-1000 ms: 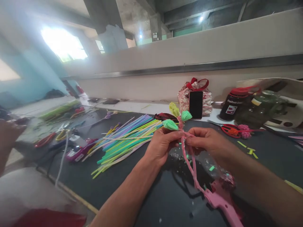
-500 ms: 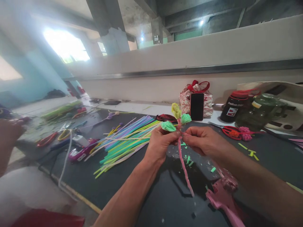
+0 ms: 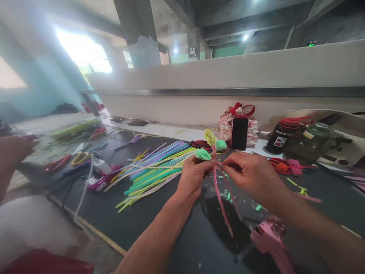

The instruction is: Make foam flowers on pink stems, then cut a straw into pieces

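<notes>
My left hand point(image 3: 192, 177) pinches a small craft flower just below its leaves. The flower has a fuzzy yellow bud point(image 3: 210, 137), two mint-green leaves point(image 3: 203, 154) and a twisted pink stem point(image 3: 221, 205) that hangs down over the table. Close by on the right, my right hand point(image 3: 248, 169) is closed, with thumb and index finger on a thin pink strip point(image 3: 219, 163) at the stem. A second, blurred pink strand point(image 3: 233, 196) dangles beside the stem. Small green scraps point(image 3: 228, 196) lie beneath, and a pink glue gun point(image 3: 269, 236) rests below my right forearm.
Left of my hands lies a fan of coloured pipe cleaners point(image 3: 159, 171), beside a magenta device point(image 3: 105, 179) and scissors point(image 3: 58, 163). Behind stand a phone point(image 3: 239, 134), a patterned bag point(image 3: 225, 121), a black bottle point(image 3: 281, 135) and a green jug point(image 3: 308, 142). Another person's arm point(image 3: 13, 156) shows far left.
My right hand has shifted slightly at the stem and its wrist has turned. A second pink strand now hangs beside the stem. The camera view has tilted up a little.
</notes>
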The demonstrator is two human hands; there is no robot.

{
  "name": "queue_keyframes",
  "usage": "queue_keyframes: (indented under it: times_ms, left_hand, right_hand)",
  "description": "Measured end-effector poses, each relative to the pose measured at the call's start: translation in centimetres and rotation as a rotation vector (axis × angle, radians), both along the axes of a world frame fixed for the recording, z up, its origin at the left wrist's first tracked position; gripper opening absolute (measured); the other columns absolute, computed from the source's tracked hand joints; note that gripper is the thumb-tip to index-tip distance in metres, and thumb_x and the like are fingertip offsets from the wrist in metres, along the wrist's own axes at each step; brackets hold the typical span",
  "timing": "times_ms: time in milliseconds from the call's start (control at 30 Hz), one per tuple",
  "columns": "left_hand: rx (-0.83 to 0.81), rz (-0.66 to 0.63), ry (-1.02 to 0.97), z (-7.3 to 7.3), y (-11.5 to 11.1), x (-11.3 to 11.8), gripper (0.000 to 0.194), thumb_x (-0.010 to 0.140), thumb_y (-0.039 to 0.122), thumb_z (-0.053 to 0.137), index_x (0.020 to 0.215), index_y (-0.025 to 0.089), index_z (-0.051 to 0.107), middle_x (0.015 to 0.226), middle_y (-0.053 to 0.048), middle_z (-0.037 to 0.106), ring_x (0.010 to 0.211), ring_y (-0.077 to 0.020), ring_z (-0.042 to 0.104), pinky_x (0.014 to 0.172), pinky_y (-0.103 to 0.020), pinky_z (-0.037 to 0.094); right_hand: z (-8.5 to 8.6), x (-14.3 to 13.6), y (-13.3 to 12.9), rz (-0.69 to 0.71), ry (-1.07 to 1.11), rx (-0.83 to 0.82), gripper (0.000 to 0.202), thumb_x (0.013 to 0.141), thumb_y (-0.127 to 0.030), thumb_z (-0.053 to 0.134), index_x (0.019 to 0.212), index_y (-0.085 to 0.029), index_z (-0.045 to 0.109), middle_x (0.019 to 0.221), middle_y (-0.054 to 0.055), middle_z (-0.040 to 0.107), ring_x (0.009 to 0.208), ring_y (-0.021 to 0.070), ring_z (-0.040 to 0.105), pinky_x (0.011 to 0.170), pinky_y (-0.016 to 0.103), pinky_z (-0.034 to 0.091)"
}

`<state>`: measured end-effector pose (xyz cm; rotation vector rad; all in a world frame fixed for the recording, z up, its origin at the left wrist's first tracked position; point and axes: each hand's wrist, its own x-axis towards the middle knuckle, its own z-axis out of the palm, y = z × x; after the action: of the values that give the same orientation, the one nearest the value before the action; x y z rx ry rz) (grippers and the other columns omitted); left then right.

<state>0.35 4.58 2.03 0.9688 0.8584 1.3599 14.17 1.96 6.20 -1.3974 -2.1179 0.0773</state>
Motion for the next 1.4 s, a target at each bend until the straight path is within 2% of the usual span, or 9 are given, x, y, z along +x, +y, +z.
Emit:
queue_keyframes:
  times_ms: [300, 500, 600, 700, 833, 933, 1067, 1233, 1400]
  left_hand:
    - [-0.012, 0.104, -0.124, -0.2, -0.1, 0.6, 0.02, 0.049, 0.02, 0.071, 0.063, 0.012, 0.06, 0.054, 0.003, 0.055, 0.049, -0.0071, 0.048, 0.05, -0.02, 0.039]
    - [-0.069, 0.131, -0.234, -0.6, 0.6, 0.1, 0.018, 0.046, 0.016, 0.071, 0.057, 0.012, 0.057, 0.052, 0.003, 0.056, 0.047, -0.0067, 0.049, 0.049, -0.019, 0.039]
    - [-0.101, 0.091, -0.292, -0.7, 1.0, -0.9, 0.016, 0.049, 0.017, 0.07, 0.058, 0.013, 0.057, 0.051, 0.004, 0.056, 0.046, -0.0057, 0.049, 0.048, -0.018, 0.038]
    - [-0.157, -0.049, -0.335, -0.5, 1.1, -1.7, 0.015, 0.052, 0.017, 0.07, 0.058, 0.012, 0.058, 0.051, 0.003, 0.056, 0.044, -0.005, 0.049, 0.045, -0.017, 0.036]
    - [-0.203, -0.193, -0.401, -0.1, 0.6, -1.7, 0.014, 0.051, 0.015, 0.07, 0.059, 0.012, 0.059, 0.053, 0.001, 0.058, 0.046, -0.0065, 0.051, 0.047, -0.018, 0.039]
    - [-0.197, -0.237, -0.443, 0.2, 0.0, -1.4, 0.015, 0.05, 0.013, 0.07, 0.062, 0.011, 0.06, 0.058, -0.001, 0.061, 0.052, -0.0098, 0.055, 0.055, -0.021, 0.043]
    - [-0.136, -0.257, -0.421, 0.2, -0.3, -1.3, 0.013, 0.053, 0.013, 0.07, 0.062, 0.011, 0.062, 0.061, -0.002, 0.062, 0.056, -0.0113, 0.056, 0.06, -0.024, 0.044]
    - [-0.105, -0.19, -0.385, 0.2, -0.3, -1.3, 0.019, 0.048, 0.012, 0.074, 0.063, 0.012, 0.062, 0.061, 0.001, 0.061, 0.056, -0.0099, 0.055, 0.06, -0.023, 0.044]
    - [-0.058, -0.19, -0.343, 0.1, -0.5, -1.1, 0.018, 0.05, 0.013, 0.073, 0.062, 0.013, 0.061, 0.059, 0.002, 0.059, 0.055, -0.0097, 0.054, 0.058, -0.023, 0.043]
  right_hand:
    - [-1.3, -3.2, -1.4, -0.09, -0.492, 0.219, 0.018, 0.078, -0.012, 0.043, 0.079, -0.014, 0.061, 0.069, 0.006, 0.06, 0.055, 0.0166, 0.056, 0.044, 0.027, 0.025]
    - [-2.4, -4.4, -1.3, -0.035, -0.556, 0.285, 0.027, 0.075, -0.002, 0.04, 0.091, -0.009, 0.06, 0.076, 0.01, 0.061, 0.062, 0.0194, 0.058, 0.047, 0.027, 0.032]
    - [-1.3, -3.5, -1.8, 0.044, -0.372, 0.175, 0.028, 0.077, -0.01, 0.045, 0.102, -0.013, 0.059, 0.085, 0.008, 0.062, 0.07, 0.02, 0.058, 0.053, 0.027, 0.037]
    - [1.3, -1.2, -2.3, 0.182, -0.007, -0.057, 0.019, 0.078, -0.026, 0.051, 0.093, -0.025, 0.063, 0.085, 0.002, 0.064, 0.074, 0.0179, 0.057, 0.06, 0.025, 0.04]
    - [3.4, 1.3, -1.3, 0.092, 0.354, -0.37, 0.016, 0.071, -0.036, 0.059, 0.072, -0.021, 0.065, 0.059, -0.001, 0.058, 0.052, 0.0134, 0.049, 0.046, 0.023, 0.035]
    - [2.2, 1.1, 0.1, 0.18, 0.591, -0.59, 0.017, 0.071, -0.034, 0.06, 0.075, -0.018, 0.063, 0.067, 0.0, 0.058, 0.061, 0.0128, 0.05, 0.054, 0.023, 0.037]
    - [-0.1, -0.4, 1.1, 0.244, 0.858, -0.688, 0.022, 0.069, -0.037, 0.062, 0.066, -0.015, 0.057, 0.06, -0.002, 0.053, 0.055, 0.0093, 0.045, 0.05, 0.021, 0.033]
    - [-0.8, -1.0, 1.1, 0.334, 0.946, -0.895, 0.023, 0.068, -0.036, 0.064, 0.065, -0.014, 0.056, 0.054, -0.003, 0.049, 0.047, 0.0064, 0.038, 0.045, 0.019, 0.028]
    - [-1.1, -0.9, 0.8, 0.355, 0.976, -0.952, 0.021, 0.071, -0.034, 0.062, 0.067, -0.013, 0.061, 0.054, -0.003, 0.051, 0.046, 0.0065, 0.039, 0.045, 0.02, 0.03]
